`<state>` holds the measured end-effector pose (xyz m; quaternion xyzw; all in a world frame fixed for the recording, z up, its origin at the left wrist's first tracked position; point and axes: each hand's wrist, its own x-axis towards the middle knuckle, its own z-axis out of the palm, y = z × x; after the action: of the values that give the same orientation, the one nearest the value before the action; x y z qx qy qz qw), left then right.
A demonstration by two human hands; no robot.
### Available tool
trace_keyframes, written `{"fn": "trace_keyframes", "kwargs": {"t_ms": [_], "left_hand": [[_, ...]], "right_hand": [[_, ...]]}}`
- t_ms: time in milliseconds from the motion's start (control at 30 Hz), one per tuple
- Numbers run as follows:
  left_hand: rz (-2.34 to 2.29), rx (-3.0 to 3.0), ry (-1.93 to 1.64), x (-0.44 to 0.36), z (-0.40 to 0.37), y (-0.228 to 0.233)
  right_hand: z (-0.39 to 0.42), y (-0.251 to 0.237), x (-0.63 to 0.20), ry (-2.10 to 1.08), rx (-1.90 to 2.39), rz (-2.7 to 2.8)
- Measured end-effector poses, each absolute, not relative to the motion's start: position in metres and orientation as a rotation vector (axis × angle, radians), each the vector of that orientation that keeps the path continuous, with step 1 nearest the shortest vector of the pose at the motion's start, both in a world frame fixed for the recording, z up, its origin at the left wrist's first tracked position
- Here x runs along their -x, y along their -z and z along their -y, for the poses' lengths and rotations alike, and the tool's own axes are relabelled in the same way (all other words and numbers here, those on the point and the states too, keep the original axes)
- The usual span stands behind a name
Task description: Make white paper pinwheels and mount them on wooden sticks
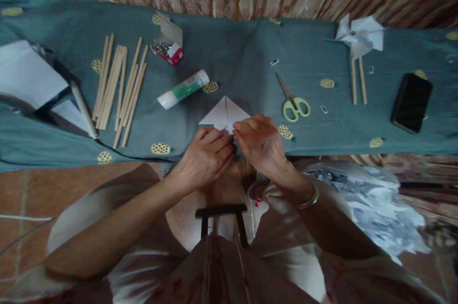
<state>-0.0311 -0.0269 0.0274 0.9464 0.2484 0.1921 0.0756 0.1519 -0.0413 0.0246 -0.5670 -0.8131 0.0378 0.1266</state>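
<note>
- You are risking a skewed crease if uneven pulling is twisting the folded paper (216, 115).
- That paper is lying just ahead of your left hand (207, 155), its right part running under your right hand (260, 144).
- Your right hand is pinching its near edge; your left is curling against it, grip hidden.

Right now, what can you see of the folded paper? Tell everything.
The folded paper is white, its sharp peak pointing forward, a dark line running down from the tip. It is over the cloth, near the front edge; the left hand and right hand grip the paper's near part, hiding some of it.
</note>
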Motion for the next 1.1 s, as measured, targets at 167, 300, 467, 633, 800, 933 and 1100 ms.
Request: {"fn": "trace_keyframes", "kwargs": {"t_ms": [167,300,467,633,800,933,1100], "left_hand": [[-0.760,-2.875,-0.584,0.031,0.027,-0.028],[-0.772,-2.867,-0.574,0.030,0.027,-0.027],[-0.768,-2.872,-0.591,0.030,0.027,-0.027],[-0.785,-2.889,-0.555,0.030,0.027,-0.029],[-0.768,-2.877,-0.551,0.030,0.028,-0.029],[-0.780,-2.865,-0.529,0.029,0.027,-0.026],[-0.776,-2.875,-0.553,0.028,0.026,-0.026]], "right_hand": [[0.042,-0.024,-0.153,-0.122,1.625,2.312],[0.042,-0.022,-0.157,-0.056,1.565,2.234],[0.044,-0.020,-0.160,-0.010,1.531,2.207],[0.045,-0.016,-0.159,-0.060,1.529,2.251],[0.045,-0.012,-0.154,-0.036,1.500,2.270],[0.046,-0.008,-0.147,-0.011,1.477,2.288],[0.046,0.002,-0.148,-0.076,1.448,2.238]]}}
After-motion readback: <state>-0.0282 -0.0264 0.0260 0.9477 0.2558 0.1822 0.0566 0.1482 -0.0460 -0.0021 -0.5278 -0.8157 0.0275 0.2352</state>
